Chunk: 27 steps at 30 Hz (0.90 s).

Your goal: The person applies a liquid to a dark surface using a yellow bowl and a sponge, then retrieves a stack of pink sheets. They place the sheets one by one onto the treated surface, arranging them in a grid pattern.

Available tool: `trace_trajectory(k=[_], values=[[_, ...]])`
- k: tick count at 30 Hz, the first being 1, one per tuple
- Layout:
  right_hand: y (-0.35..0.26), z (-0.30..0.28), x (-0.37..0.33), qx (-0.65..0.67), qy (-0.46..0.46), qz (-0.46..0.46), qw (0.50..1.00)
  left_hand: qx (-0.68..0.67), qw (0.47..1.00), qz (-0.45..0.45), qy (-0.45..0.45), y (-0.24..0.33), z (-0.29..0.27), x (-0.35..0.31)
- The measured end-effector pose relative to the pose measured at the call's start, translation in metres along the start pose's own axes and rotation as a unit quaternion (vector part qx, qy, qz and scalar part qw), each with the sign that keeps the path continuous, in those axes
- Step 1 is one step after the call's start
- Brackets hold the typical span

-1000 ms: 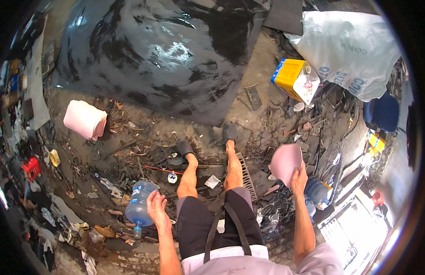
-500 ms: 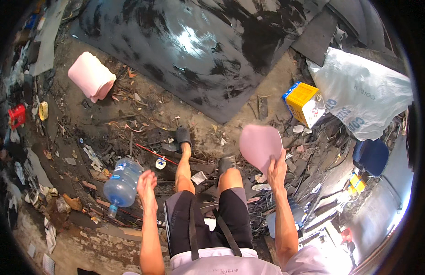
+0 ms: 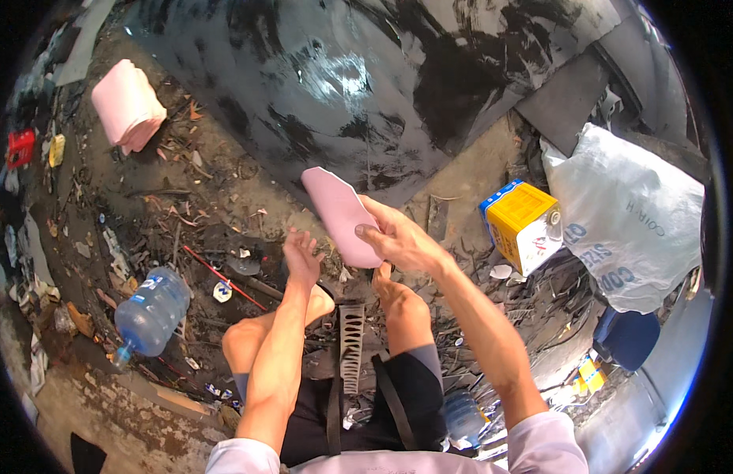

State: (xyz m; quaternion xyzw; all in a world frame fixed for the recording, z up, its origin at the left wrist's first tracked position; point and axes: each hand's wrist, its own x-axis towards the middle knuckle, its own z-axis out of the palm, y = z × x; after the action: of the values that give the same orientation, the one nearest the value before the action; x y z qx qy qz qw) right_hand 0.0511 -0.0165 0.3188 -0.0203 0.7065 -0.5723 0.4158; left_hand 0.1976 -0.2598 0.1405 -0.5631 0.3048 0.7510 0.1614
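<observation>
A thin pink sheet (image 3: 335,213) with rounded edges and a pale rim is in my right hand (image 3: 399,237), thumb on its face and fingers behind. It is held tilted in front of me, above the near edge of a big black sheet (image 3: 319,103) with glossy patches. My left hand (image 3: 303,257) is just left of the pink sheet, palm up, fingers slightly curled and apart, holding nothing. Off to the far left, a folded stack of similar pink sheets (image 3: 128,107) lies on the dirt.
A clear blue water jug (image 3: 153,312) lies on its side at left. On the right are a yellow and blue tin (image 3: 520,225), a white plastic sack (image 3: 631,221) and a dark blue object (image 3: 627,338). Scraps litter the ground; a perforated strip (image 3: 351,340) lies between my legs.
My right hand has carried the pink sheet left and inward, to the middle. My left hand has moved right, close to it. My knees are bent more and spread wider.
</observation>
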Motion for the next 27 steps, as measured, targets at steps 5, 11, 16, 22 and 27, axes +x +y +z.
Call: trace_trajectory(k=[5, 11, 16, 22, 27], values=[[0.108, -0.062, 0.052, -0.076, 0.022, 0.125, 0.989, -0.045, 0.99, 0.055, -0.122, -0.033, 0.006, 0.022], [0.267, -0.068, 0.112, -0.271, 0.119, -0.089, 0.951, 0.146, 0.971, 0.181, -0.061, -0.111, 0.01, 0.092], [0.297, -0.086, 0.137, -0.078, 0.164, -0.048, 0.982, 0.081, 0.966, 0.24, 0.053, -0.143, -0.016, 0.142], [0.347, -0.102, 0.138, -0.13, 0.177, -0.104, 0.97, 0.051, 0.959, 0.265, 0.086, -0.178, -0.032, 0.174], [0.379, -0.093, 0.125, -0.13, 0.204, -0.092, 0.966, 0.106, 0.937, 0.311, 0.119, -0.205, -0.04, 0.174]])
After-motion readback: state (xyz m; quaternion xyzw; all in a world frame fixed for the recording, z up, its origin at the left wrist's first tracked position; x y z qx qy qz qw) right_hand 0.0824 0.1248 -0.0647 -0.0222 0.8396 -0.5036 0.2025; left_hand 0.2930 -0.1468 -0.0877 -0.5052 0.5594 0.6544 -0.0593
